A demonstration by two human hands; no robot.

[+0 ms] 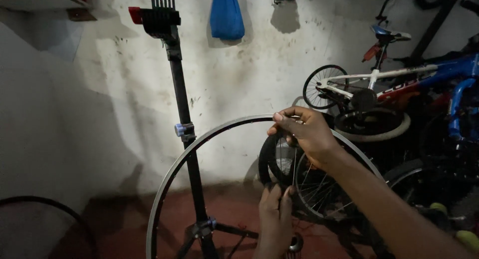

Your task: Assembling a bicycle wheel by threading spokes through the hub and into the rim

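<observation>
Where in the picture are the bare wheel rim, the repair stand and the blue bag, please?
Bare wheel rim (199, 141): head view, on its upper left arc.
Repair stand (180, 89): head view, on its black upright pole.
Blue bag (226, 14): head view, on its middle, hanging on the wall.

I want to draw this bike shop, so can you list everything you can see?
wheel rim: one, silver, upright in front, held
repair stand: one, black, centre-left by the wall
bag: one, blue, hanging on the wall
bicycle: one, white and blue, right, against the wall
loose tyres: several, black, stacked right
tyre: one, black, bottom left
floor: red
right hand: gripping the rim's top
left hand: low, near the hub
</observation>
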